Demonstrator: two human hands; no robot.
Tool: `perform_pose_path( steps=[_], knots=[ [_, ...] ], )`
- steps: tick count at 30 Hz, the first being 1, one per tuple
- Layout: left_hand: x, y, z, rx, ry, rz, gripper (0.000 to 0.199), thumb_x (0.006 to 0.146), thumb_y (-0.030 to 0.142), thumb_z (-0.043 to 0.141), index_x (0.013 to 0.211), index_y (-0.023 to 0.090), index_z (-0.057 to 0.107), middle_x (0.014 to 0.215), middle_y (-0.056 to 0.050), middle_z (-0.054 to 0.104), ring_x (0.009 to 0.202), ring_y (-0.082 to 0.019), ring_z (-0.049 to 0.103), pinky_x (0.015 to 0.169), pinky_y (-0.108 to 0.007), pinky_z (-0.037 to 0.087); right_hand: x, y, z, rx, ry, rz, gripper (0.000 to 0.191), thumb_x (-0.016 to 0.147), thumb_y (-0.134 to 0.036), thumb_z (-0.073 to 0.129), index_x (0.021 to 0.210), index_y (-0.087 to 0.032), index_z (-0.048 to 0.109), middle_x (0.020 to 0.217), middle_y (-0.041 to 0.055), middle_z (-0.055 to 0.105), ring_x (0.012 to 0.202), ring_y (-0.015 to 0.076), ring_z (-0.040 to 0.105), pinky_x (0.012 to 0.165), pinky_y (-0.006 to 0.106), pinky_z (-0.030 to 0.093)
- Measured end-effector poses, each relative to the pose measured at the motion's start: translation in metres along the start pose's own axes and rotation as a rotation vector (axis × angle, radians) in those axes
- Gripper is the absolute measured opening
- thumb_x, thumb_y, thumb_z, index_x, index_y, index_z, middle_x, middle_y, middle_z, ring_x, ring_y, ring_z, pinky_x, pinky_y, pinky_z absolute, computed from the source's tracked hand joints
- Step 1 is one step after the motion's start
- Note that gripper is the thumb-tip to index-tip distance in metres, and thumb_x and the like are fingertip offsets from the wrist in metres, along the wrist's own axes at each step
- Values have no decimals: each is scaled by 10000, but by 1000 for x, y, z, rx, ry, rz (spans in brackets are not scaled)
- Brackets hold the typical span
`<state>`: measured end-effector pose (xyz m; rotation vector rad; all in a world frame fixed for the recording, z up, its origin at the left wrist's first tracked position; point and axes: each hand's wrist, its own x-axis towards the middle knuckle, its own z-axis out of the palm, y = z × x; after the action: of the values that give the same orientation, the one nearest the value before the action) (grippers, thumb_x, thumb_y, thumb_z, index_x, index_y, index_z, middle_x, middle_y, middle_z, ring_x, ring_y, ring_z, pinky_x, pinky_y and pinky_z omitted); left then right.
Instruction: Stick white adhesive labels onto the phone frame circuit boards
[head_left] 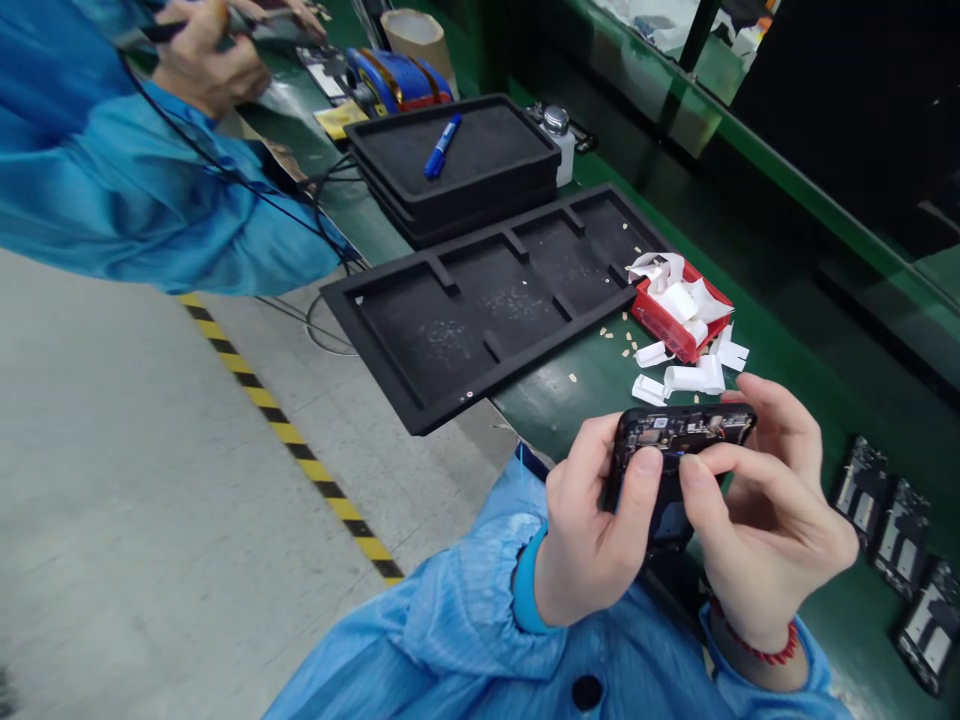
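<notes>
An opened phone with its inner boards and connectors showing is held tilted in front of me, over the near edge of the bench. My left hand is closed round its left side, thumb pressed on the inside face. At its right side is my right hand, thumb and index fingertip pressed together against the middle of the inside. The other right fingers curl behind the upper right corner. A small dark strip with a bit of blue lies between the two thumbs; the fingertips partly cover it.
A long black tray juts over the bench edge. Behind it are stacked black trays with a blue marker. A red box holds white scraps. Several opened phones lie right. A co-worker's sleeve is left.
</notes>
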<state>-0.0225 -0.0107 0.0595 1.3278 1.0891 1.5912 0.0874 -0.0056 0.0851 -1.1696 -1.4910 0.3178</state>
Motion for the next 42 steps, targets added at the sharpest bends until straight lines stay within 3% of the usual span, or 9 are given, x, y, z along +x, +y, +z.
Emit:
perform_pose_path(
  steps=[6, 13, 21, 31, 37, 42],
  knots=[
    [0, 2, 2, -46, -20, 4, 212, 1001, 122, 515, 1181, 221, 568, 986, 10, 712, 833, -72, 694, 767, -121, 551, -4, 2, 7, -39, 94, -17, 145, 794, -59, 737, 807, -197, 695, 1282, 20, 638, 1171, 148, 637, 1018, 306, 548],
    [2, 2, 6, -40, -15, 39, 176, 990, 143, 536, 1152, 209, 561, 897, 25, 682, 744, -51, 652, 722, -105, 530, -4, 4, 10, -62, 137, 6, 121, 804, -84, 730, 790, -192, 678, 1248, 38, 647, 1140, 171, 661, 990, 336, 564],
    [4, 3, 9, 33, 16, 68, 185, 947, 121, 601, 1105, 204, 553, 844, 49, 662, 698, -25, 626, 692, -63, 510, -4, 5, 11, -67, 157, -11, 137, 782, -59, 738, 787, -183, 679, 1213, 38, 665, 1122, 145, 662, 963, 295, 561],
    [3, 1, 10, 86, 48, 66, 171, 941, 134, 625, 1089, 199, 566, 857, 45, 692, 696, -41, 655, 677, -90, 541, -3, 6, 10, -48, 151, -46, 146, 763, -37, 751, 804, -166, 696, 1240, 54, 677, 1164, 163, 657, 971, 302, 559],
    [5, 3, 9, 45, 33, 22, 164, 951, 141, 620, 1093, 207, 569, 883, 47, 712, 715, -41, 666, 690, -91, 546, -3, 7, 2, 1, 80, -10, 148, 811, -69, 717, 900, -184, 740, 1284, 73, 674, 1217, 234, 647, 973, 409, 573],
    [5, 3, 9, 29, 32, -14, 147, 959, 145, 614, 1081, 213, 569, 859, 54, 701, 693, -33, 647, 673, -81, 534, -2, 9, 0, 52, 70, 8, 190, 800, -62, 722, 912, -214, 743, 1232, 59, 681, 1174, 214, 659, 905, 376, 599]
  ],
)
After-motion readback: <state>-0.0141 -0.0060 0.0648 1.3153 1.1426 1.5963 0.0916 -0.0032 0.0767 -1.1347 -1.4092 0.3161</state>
